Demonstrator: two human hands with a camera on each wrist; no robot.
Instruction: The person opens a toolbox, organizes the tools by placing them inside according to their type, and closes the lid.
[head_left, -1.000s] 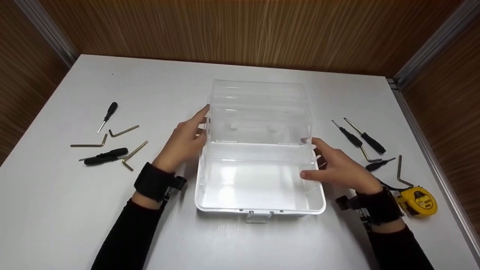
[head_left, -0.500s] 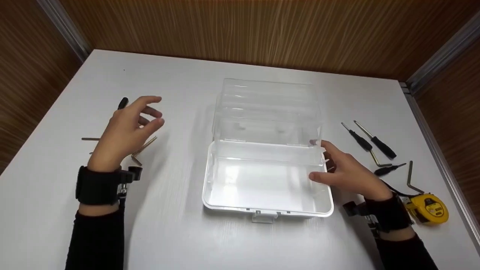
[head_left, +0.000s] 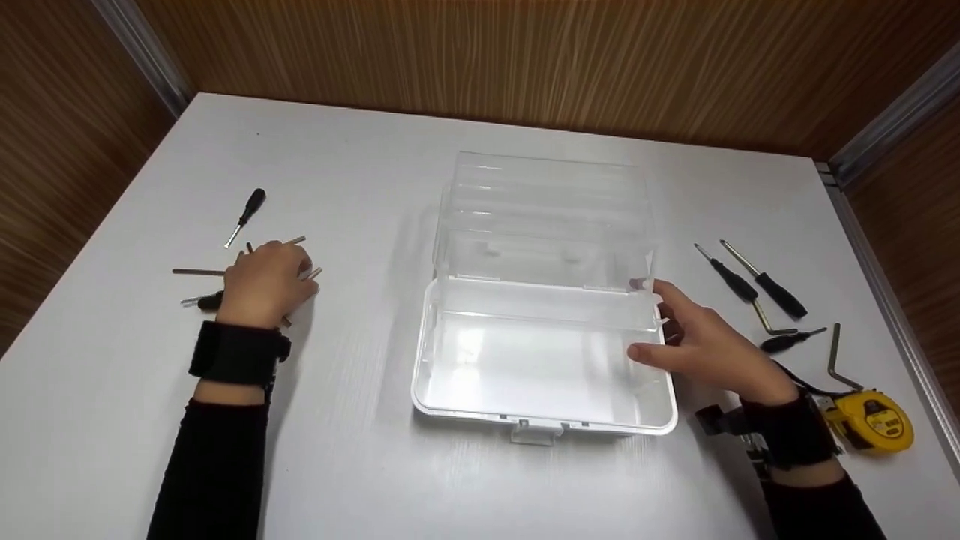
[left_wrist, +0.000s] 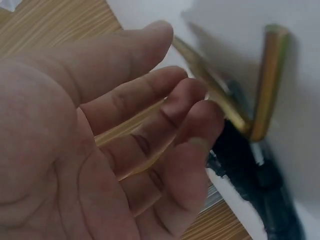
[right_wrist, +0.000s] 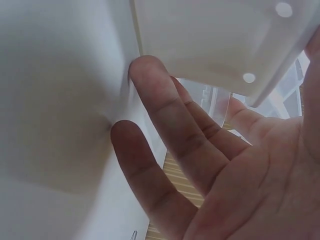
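A clear plastic box (head_left: pixel 540 424) stands mid-table, its lid (head_left: pixel 544 217) tilted up and back. My right hand (head_left: pixel 679 337) rests on the box's right side, with the thumb over the rim and straight fingers (right_wrist: pixel 165 130) flat against the white wall (right_wrist: pixel 60 100). My left hand (head_left: pixel 266 279) hovers low over a cluster of tools at the left. In the left wrist view its loosely curled fingers (left_wrist: pixel 175 125) hang just above a brass hex key (left_wrist: pixel 265 85) and a black screwdriver (left_wrist: pixel 250 170), and they hold nothing.
A small black screwdriver (head_left: pixel 246 214) and another hex key (head_left: pixel 196 271) lie beyond the left hand. To the right of the box lie two screwdrivers (head_left: pixel 731 277) (head_left: pixel 772 289), a short one (head_left: pixel 791 339), a hex key (head_left: pixel 836 360) and a yellow tape measure (head_left: pixel 874 420). Wooden walls enclose the table.
My left hand left the box's left side, swung out to the left and came down over the tools there. The right hand stayed on the box.
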